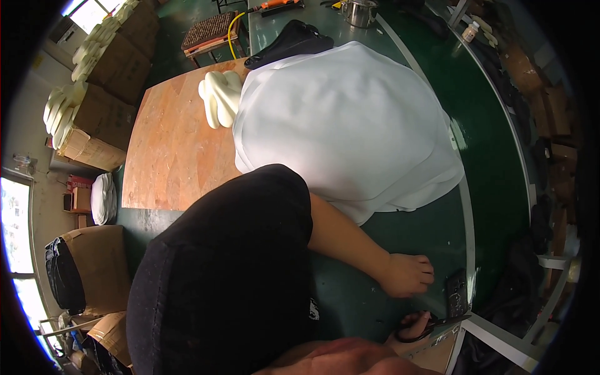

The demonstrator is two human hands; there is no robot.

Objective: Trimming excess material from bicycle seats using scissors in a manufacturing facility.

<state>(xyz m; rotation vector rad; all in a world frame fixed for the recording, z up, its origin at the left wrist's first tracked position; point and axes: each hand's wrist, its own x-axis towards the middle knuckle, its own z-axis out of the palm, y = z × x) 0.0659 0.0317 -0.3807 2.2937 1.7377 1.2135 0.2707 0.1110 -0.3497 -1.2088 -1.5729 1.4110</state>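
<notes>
My left arm, in a black short sleeve, reaches across toward the table's right side. My left hand (407, 275) rests on the green tabletop with its fingers curled in; nothing shows in them. Close below, near the lower right table corner, my right hand (409, 330) is partly seen, closed round the handles of dark scissors (442, 323). The blades point right. A dark phone (457, 292) lies beside both hands at the table edge. Beyond my left arm spreads a wide, layered pile of white sheet material (344, 119).
A wooden board (178, 140) lies left of the pile, with cream foam-like pieces (220, 99) on it. Behind are a black item (294, 44) and a metal pot (359, 12). Cardboard boxes (97, 269) line the left; a metal frame (500, 340) stands at lower right.
</notes>
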